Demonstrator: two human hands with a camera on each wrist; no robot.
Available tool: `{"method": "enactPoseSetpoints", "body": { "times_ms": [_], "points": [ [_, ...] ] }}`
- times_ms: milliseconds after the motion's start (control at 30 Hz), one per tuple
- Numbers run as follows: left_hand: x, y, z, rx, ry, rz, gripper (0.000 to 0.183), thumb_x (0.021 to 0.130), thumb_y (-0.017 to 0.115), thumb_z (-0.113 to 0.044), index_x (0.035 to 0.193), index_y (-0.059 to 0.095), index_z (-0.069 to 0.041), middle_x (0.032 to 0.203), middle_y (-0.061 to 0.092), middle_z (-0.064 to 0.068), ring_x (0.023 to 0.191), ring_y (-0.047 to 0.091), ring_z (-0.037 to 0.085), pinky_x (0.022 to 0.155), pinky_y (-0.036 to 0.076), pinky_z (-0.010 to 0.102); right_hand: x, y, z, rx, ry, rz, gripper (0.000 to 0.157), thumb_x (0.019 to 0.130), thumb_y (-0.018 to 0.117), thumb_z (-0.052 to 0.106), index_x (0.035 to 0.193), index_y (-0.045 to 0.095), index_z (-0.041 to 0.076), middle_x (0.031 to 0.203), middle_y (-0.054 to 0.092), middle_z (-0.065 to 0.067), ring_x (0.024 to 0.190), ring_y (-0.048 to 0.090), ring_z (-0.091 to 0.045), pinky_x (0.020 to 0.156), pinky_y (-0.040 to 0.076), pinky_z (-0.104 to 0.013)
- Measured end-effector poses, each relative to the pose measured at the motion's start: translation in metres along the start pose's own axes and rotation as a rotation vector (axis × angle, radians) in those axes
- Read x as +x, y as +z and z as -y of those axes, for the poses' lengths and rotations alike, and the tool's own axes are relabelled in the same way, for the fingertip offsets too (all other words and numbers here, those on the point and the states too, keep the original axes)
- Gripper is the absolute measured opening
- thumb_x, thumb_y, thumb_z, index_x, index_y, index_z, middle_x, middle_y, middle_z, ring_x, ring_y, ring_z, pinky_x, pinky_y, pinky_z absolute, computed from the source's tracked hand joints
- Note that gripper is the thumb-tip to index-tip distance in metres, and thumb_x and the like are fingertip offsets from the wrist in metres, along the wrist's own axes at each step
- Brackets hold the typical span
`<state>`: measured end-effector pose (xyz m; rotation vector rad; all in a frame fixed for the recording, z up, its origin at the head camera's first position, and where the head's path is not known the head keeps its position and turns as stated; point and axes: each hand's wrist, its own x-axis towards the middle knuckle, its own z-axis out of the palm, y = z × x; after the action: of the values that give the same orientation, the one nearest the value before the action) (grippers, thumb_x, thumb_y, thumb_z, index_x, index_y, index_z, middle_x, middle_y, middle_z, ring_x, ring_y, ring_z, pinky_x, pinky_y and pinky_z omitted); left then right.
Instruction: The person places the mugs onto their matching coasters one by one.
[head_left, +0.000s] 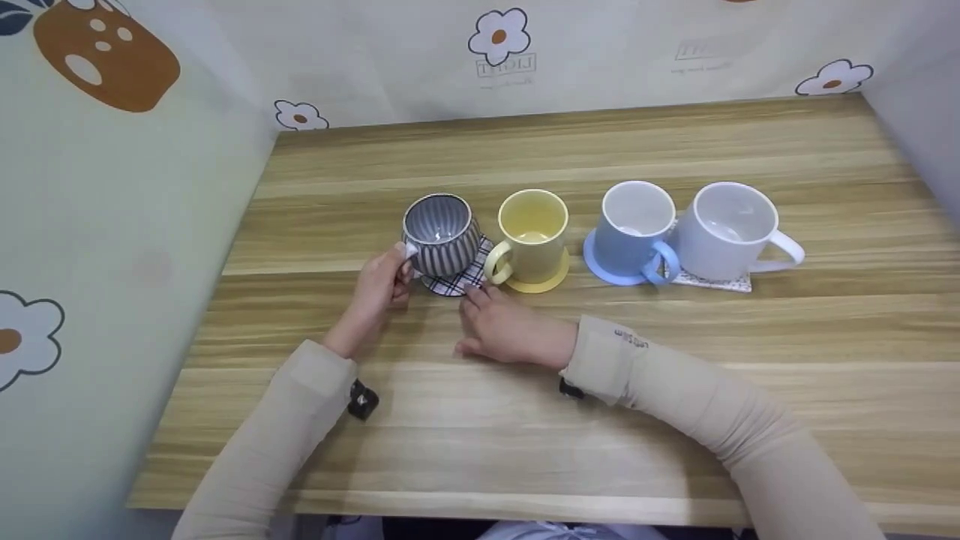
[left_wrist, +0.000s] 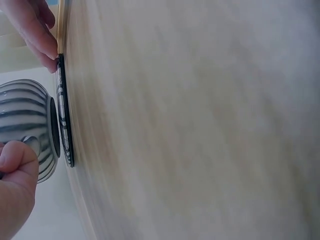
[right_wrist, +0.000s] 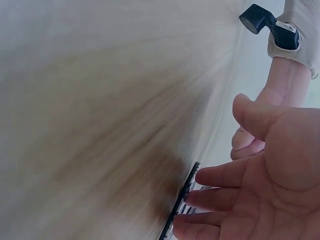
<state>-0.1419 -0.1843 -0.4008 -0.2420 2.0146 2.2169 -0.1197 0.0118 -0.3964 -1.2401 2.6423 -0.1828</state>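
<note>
My left hand [head_left: 382, 281] grips the handle of a grey-and-white striped mug [head_left: 448, 255], fingers curled around it. Under the mug lies a round black-and-white plaid coaster [head_left: 450, 286]. In the left wrist view a thin gap shows between the base of the striped mug [left_wrist: 25, 107] and the plaid coaster [left_wrist: 64, 112]. My right hand [head_left: 506, 322] has its fingers extended, with the fingertips on the coaster's near right edge. The right wrist view shows those straight fingers [right_wrist: 217, 199] along the coaster's dark rim [right_wrist: 182, 197].
Close to the right of the plaid coaster, a yellow mug [head_left: 536, 247] stands on a yellow coaster [head_left: 551, 283]. Farther right are a blue mug [head_left: 630, 251] on a blue coaster [head_left: 595, 259] and a white mug [head_left: 716, 247] on a patterned square coaster [head_left: 731, 285]. Patterned walls border the wooden table [head_left: 450, 435].
</note>
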Motion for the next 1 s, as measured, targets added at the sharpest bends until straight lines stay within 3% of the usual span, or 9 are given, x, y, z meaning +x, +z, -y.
{"method": "enactPoseSetpoints", "body": {
  "times_ms": [1000],
  "points": [
    [-0.0015, -0.0003, 0.0027, 0.046, 0.001, 0.087, 0.041, 0.098, 0.037, -0.027, 0.061, 0.042, -0.010, 0.052, 0.033, -0.004, 0.043, 0.024, 0.004, 0.045, 0.015, 0.022, 0.0013, -0.0022, 0.0002, 0.003, 0.029, 0.040, 0.071, 0.090, 0.049, 0.046, 0.131, 0.040, -0.011, 0.140, 0.033, -0.029, 0.133, 0.028, -0.037, 0.111, 0.019, -0.045]
  ]
}}
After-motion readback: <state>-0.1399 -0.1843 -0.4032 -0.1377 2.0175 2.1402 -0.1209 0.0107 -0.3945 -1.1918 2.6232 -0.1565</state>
